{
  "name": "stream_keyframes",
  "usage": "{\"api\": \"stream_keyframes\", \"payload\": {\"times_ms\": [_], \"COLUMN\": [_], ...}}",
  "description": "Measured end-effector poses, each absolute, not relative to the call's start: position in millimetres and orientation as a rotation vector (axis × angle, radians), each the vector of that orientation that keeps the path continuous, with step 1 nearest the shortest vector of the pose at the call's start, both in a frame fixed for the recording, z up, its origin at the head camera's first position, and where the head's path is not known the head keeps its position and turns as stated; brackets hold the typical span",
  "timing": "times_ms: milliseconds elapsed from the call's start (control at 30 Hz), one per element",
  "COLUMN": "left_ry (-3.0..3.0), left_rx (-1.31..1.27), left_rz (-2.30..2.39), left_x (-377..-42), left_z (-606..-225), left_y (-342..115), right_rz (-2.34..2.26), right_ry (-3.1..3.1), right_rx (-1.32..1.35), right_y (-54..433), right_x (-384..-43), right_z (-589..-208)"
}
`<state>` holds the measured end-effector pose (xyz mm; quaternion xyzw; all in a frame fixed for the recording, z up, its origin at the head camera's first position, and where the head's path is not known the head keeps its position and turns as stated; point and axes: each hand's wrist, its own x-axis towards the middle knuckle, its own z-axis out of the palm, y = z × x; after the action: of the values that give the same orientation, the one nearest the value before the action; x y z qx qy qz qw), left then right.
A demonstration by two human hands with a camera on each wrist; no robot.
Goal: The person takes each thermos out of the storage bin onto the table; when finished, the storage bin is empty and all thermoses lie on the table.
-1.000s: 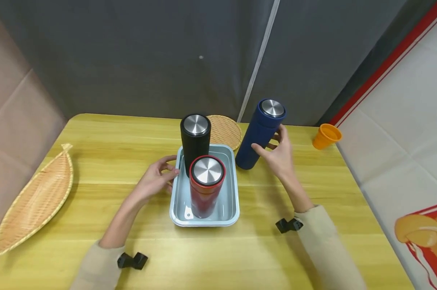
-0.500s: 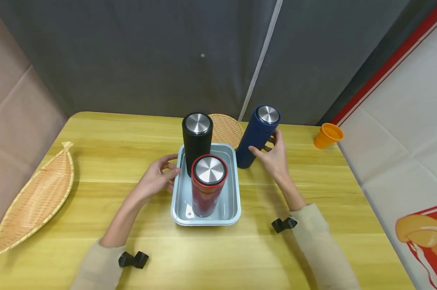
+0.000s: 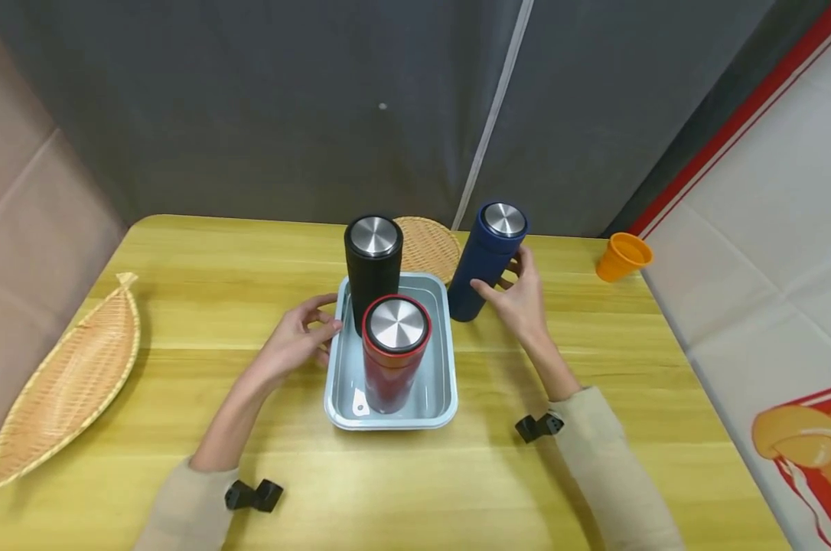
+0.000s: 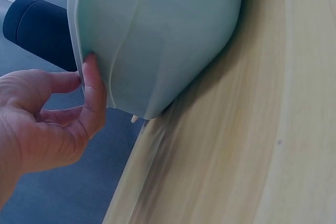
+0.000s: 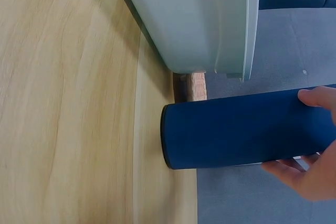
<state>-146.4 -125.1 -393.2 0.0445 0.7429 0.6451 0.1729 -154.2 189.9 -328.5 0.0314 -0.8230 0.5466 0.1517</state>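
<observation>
A pale blue-grey rectangular tray lies on the table. Inside it stand a black thermos bottle towards the back and a red thermos bottle before it, both with silver lids. My left hand pinches the tray's left rim; in the left wrist view the thumb and fingers meet at the edge. To the right of the tray, my right hand holds a dark blue thermos bottle round its body. That bottle's base is right at the tabletop in the right wrist view.
Behind the tray lies a round woven mat. An orange cup is near the back right corner, and a leaf-shaped wicker basket lies along the left edge. A grey curtain hangs behind the table.
The right hand has brought the blue thermos bottle slightly left and down, nearer the tray. The left hand, tray and other two bottles have stayed put.
</observation>
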Motion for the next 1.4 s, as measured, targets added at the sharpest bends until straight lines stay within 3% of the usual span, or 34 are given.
{"api": "stream_keyframes", "payload": {"times_ms": [467, 833, 1233, 1400], "left_ry": [2.098, 2.1, 2.106, 2.092], "left_rx": [0.101, 0.062, 0.028, 0.039], "left_rz": [1.837, 1.826, 1.843, 1.856], "left_x": [-148, -146, -143, -143], "left_z": [-392, -393, -394, -393], "left_y": [-121, -120, -124, -122], "right_rz": [1.644, 1.723, 1.801, 1.884], "right_ry": [-2.39, -2.357, -2.271, -2.248], "right_rx": [0.129, 0.1, 0.223, 0.419], "right_y": [199, 201, 206, 192], "right_x": [-156, -139, -122, -100], "right_z": [-336, -347, -366, -364]}}
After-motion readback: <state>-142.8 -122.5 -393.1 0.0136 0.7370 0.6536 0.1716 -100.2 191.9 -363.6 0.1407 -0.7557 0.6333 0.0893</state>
